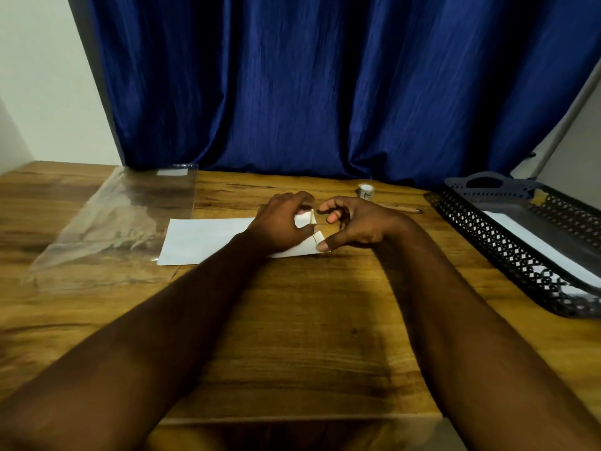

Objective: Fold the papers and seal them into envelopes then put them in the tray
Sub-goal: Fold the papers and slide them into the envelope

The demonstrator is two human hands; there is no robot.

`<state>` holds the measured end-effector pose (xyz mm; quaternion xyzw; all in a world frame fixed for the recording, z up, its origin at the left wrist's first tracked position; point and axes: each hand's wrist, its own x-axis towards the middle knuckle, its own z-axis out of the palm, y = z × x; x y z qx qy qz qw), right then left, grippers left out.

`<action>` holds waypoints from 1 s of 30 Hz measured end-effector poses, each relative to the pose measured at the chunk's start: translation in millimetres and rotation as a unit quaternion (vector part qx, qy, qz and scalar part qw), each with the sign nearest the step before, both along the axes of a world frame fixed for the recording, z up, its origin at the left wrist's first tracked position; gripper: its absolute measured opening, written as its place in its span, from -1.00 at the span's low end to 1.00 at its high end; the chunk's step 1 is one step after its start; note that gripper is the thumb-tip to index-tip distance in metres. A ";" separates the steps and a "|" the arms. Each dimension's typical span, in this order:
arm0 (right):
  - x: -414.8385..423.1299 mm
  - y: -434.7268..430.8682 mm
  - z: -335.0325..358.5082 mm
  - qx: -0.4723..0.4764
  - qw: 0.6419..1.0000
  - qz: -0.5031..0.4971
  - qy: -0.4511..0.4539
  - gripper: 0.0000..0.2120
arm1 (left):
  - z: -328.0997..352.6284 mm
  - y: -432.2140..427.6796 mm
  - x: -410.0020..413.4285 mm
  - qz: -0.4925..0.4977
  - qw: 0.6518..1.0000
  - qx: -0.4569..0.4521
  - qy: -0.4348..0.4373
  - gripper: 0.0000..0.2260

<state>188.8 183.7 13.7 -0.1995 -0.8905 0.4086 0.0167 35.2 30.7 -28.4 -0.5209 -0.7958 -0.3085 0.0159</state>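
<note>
A white envelope [208, 239] lies flat on the wooden table [292, 336], its right end under my hands. A thin yellowish strip [314, 227] runs across that end. My left hand [279, 222] rests on the envelope, with curled fingers and thumb holding the end beside the strip. My right hand [351, 222] has its thumb tip on the near right corner at the strip's lower end, and its curled fingers sit at the strip's far end. The black perforated tray [507, 245] stands at the right, with a white envelope [546, 252] lying in it.
A clear plastic sleeve [120, 222] lies at the left of the table. A small white roll or pot [366, 191] and a wooden pen [403, 208] sit behind my right hand. A blue curtain [309, 86] hangs behind the table.
</note>
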 end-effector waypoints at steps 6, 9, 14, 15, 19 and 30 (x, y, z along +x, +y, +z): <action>-2.2 -2.0 -7.0 -0.021 0.999 -0.033 0.022 -0.11 | 0.8 -3.6 2.0 0.002 0.999 0.045 -0.029 -0.60; -6.2 0.7 -13.9 -0.073 0.995 -0.038 0.063 -0.46 | 2.7 -4.9 2.1 -0.007 0.996 0.077 -0.037 -0.66; -3.6 -5.1 -11.0 -0.071 0.993 -0.029 0.093 -0.81 | 10.5 -8.9 10.3 -0.035 0.989 0.139 -0.025 -0.71; -4.4 -5.0 -11.7 -0.075 0.992 -0.034 0.100 -0.81 | 12.9 -10.1 12.2 -0.036 0.988 0.150 -0.011 -0.71; -11.8 -8.0 -17.5 -0.112 0.972 -0.049 0.200 -0.94 | 29.3 -16.5 10.7 0.005 0.972 0.160 0.171 -0.65; -10.1 0.6 -18.0 0.028 0.931 -0.145 0.335 -0.80 | 48.3 -39.3 -11.1 0.086 0.949 0.113 0.282 -0.91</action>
